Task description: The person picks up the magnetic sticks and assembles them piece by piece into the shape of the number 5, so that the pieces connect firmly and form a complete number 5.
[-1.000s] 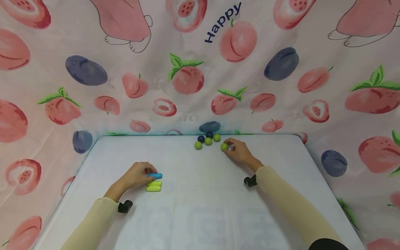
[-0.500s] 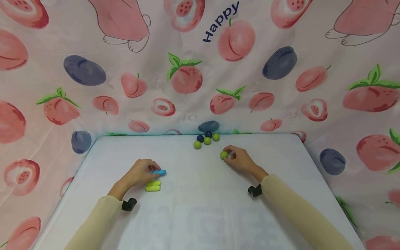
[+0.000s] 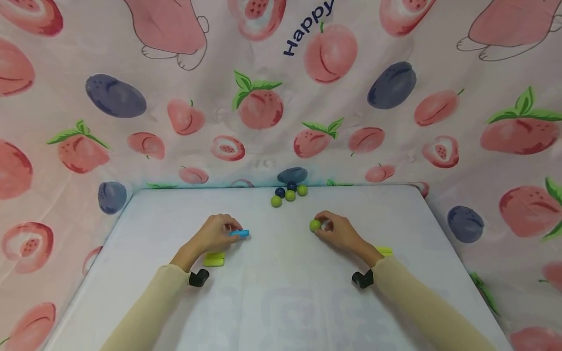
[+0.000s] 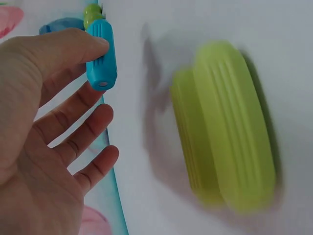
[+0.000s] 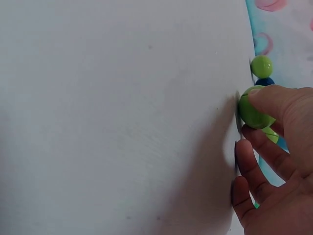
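My left hand (image 3: 215,233) pinches a short blue grooved building stick (image 4: 103,56) between thumb and fingertips, above the table left of centre; the stick has a pale dot on its end. Two yellow-green sticks (image 4: 225,132) lie side by side below that hand, close to its wrist. On the right, my right hand (image 3: 338,231) pinches a green ball (image 5: 256,107) with thumb and forefinger, the other fingers loosely bent. Part of another yellow-green stick (image 3: 384,251) shows behind the right wrist; the rest is hidden by the arm.
Several balls, green (image 3: 276,201) and dark blue (image 3: 280,192), sit together at the back edge of the white table (image 3: 281,292). Behind it hangs a fruit-printed cloth (image 3: 263,161). A black wrist camera (image 3: 199,278) sticks out from the left sleeve, another (image 3: 362,280) from the right.
My left hand has carried the blue stick rightward and away from the yellow-green pair. The right hand has drawn the green ball toward me, away from the other balls.
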